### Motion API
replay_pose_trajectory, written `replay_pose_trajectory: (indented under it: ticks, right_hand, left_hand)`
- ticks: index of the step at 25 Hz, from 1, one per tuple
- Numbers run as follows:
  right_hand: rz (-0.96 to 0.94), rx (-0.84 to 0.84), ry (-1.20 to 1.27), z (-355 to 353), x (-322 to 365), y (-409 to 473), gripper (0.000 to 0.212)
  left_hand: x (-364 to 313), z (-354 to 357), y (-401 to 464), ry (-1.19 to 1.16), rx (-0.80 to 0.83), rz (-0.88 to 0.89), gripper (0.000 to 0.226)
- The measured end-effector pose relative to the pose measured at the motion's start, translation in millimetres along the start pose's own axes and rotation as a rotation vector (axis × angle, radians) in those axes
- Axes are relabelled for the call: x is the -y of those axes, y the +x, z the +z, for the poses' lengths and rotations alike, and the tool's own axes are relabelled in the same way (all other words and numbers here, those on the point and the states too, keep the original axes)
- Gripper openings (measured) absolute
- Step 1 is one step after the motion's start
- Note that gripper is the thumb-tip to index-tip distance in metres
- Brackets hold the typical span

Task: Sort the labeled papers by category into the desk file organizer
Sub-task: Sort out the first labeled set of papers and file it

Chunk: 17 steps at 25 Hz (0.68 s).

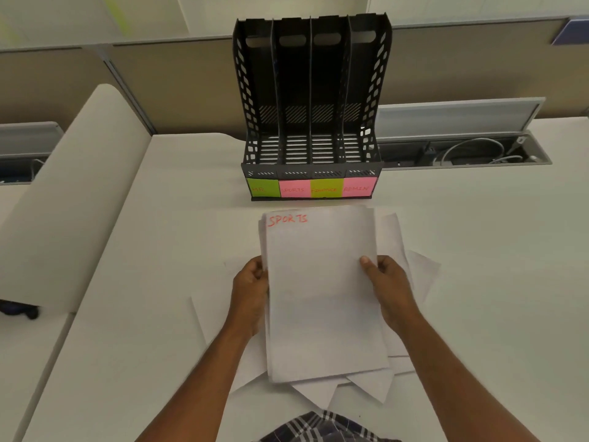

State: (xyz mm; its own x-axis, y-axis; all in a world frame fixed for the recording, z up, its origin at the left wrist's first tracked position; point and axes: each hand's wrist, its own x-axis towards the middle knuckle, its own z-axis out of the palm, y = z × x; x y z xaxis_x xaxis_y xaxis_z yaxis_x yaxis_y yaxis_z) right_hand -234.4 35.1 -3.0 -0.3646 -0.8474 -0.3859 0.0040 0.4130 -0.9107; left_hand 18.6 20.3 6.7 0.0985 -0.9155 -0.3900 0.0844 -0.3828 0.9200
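Head view: stack [322, 295] is gripped by both hands, left hand [250, 293] clenched on its left edge, right hand [390, 290] on its right edge with thumb [366, 262] on top. Top sheet is marked SPORTS. Loose sheets [420, 275] are spread beneath the fingers on the desk [494, 282]. Organizer [310, 106] stands just beyond the fingertips, all four slots seen empty. Judged step: top sheet to be peeled off with one hand, matched against the SPORTS tag [294, 189], second slot from left, then slid in upright, edges kept square.
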Motion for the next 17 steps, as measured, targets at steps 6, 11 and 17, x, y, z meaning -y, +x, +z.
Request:
replay_pose_trajectory:
  ticks: [6,11,17]
  right_hand:
    - [-0.229,-0.087,0.022,27,26,-31,0.034]
    - [-0.619,-0.029,0.186,26,83,-53,0.023]
    - [-0.641,0.027,0.086,25,89,-54,0.019]
  left_hand:
    - [-15,-2,-16,-0.08,0.068,0.163,0.039]
    - [-61,14,-35,0.039,-0.072,0.582,0.032]
    - [-54,22,-29,0.062,-0.07,0.639,0.043]
